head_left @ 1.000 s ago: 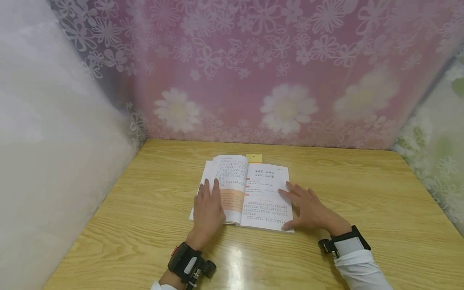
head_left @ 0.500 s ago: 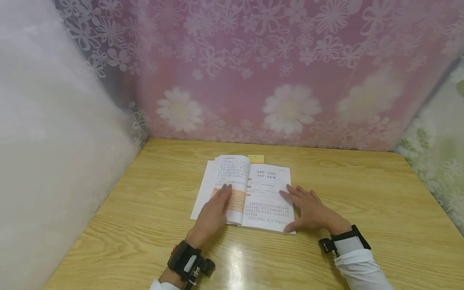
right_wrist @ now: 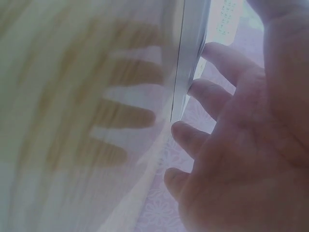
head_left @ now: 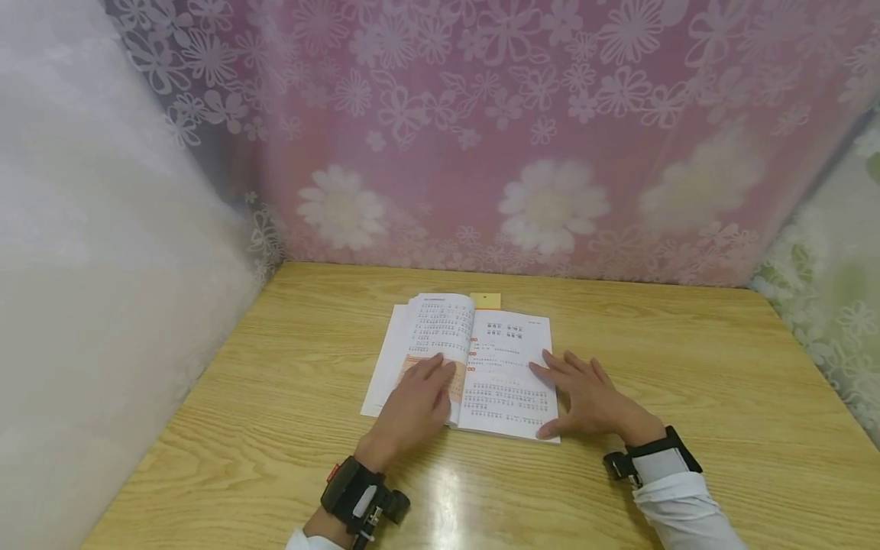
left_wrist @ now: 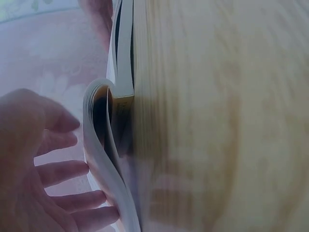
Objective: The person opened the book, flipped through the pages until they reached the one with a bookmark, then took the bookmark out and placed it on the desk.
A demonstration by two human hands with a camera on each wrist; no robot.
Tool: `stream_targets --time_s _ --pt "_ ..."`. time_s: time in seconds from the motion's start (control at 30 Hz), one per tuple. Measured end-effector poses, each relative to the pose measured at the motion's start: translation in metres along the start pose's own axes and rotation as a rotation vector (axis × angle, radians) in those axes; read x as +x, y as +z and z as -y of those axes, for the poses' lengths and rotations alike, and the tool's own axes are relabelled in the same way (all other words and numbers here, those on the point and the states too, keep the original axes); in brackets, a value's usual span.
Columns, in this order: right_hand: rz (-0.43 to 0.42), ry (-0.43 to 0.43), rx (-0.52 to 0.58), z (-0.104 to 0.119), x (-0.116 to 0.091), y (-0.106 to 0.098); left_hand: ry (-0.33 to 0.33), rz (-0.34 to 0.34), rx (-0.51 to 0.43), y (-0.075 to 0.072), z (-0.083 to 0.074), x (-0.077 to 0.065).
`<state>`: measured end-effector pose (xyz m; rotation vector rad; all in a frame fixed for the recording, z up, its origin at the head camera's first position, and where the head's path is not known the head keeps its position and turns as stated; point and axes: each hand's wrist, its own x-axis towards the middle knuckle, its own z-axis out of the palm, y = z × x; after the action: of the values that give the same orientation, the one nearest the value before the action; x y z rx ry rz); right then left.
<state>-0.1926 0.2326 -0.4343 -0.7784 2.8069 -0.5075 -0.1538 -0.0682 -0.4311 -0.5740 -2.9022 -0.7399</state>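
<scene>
An open book (head_left: pixel 509 382) with printed white pages lies on the table, its left-hand pages bulging up beside the spine. My left hand (head_left: pixel 415 401) rests with extended fingers on the lower left page, over an orange text block (head_left: pixel 412 367). In the left wrist view, the fingertips touch the curved pages (left_wrist: pixel 104 164), which arch above the table. My right hand (head_left: pixel 587 393) is spread at the book's right edge, thumb at the lower corner and fingertips on the page margin. The right wrist view has the fingers (right_wrist: pixel 212 99) along the edge of the page stack (right_wrist: pixel 190 53).
A yellow tab (head_left: pixel 485 301) sticks out past the book's top edge. The wood-grain table (head_left: pixel 275 382) reaches back to a pink flowered curtain (head_left: pixel 440 153), with pale curtains at both sides. Each wrist wears a strapped black camera (head_left: pixel 364 496).
My left hand has moved right across the left page, from its outer part toward the spine, uncovering the outer margin. The right hand has stayed at the right edge.
</scene>
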Motion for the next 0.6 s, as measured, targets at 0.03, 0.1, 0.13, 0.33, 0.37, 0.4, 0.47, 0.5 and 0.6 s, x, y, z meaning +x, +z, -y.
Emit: stream_targets --time_s 0.03,0.1,0.13,0.33,0.37,0.4,0.47,0.5,0.6 --pt "0.002 0.002 0.003 0.0 0.0 0.0 0.003 0.007 -0.001 0.0 -0.001 0.0" --pt "0.003 0.009 0.011 0.0 0.0 0.0 0.008 0.022 0.001 0.0 -0.002 0.0" --pt "-0.003 0.01 0.009 0.0 0.001 -0.001 0.009 0.029 0.007 0.0 -0.002 -0.001" --pt "-0.071 0.009 -0.033 -0.001 0.003 -0.002 -0.036 0.087 0.05 0.003 -0.008 0.002" --pt "-0.073 0.012 -0.036 -0.001 0.003 -0.002 -0.043 0.095 0.056 0.004 -0.009 0.003" --pt "-0.075 0.014 -0.034 -0.001 0.003 -0.002 -0.051 0.104 0.071 0.005 -0.011 0.004" --pt "-0.081 0.014 -0.037 0.0 0.003 -0.003 -0.057 0.114 0.106 0.008 -0.014 0.005" --pt "-0.09 0.014 -0.041 0.0 0.003 -0.004 -0.056 0.113 0.126 0.009 -0.015 0.006" --pt "-0.138 0.003 -0.047 0.003 0.005 -0.006 -0.056 0.105 0.177 0.012 -0.019 0.007"
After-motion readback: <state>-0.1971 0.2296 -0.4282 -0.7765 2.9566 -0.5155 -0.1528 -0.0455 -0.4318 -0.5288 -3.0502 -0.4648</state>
